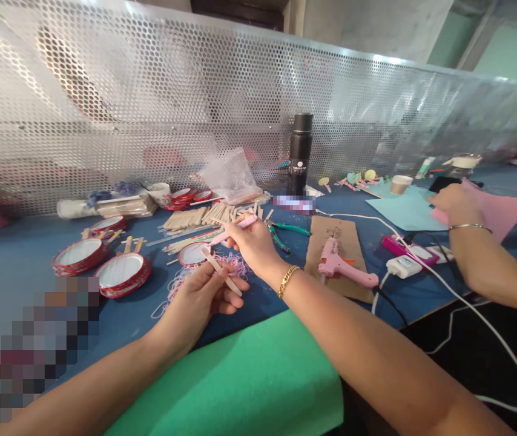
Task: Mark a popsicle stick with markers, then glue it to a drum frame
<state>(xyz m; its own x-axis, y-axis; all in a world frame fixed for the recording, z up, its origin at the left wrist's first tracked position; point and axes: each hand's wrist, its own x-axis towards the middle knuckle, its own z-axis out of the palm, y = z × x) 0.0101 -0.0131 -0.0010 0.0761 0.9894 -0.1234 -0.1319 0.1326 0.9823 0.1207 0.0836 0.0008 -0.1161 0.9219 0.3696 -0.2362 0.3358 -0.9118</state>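
Observation:
My left hand (201, 293) is closed on a wooden craft stick (222, 272), pinched between thumb and fingers and slanting across them. My right hand (253, 242) grips a pink pen (243, 223), its tip pointing left, just above the stick's upper end and apart from it as far as I can see. Behind my left hand a small red-rimmed drum (192, 254) lies on the table. Around it spread loops of pink and purple cord (174, 293). Further back are a pile of craft sticks (190, 218) and green-handled pliers (291, 229).
Left stand red-rimmed drums (122, 274) with sticks. A pink glue gun (344, 266) rests on cardboard (317, 242). Its neighbours are a power strip (415, 251) and white cable (458, 297). A black bottle (301, 154) stands behind. Another person's hand (458, 203) touches pink paper (503, 212).

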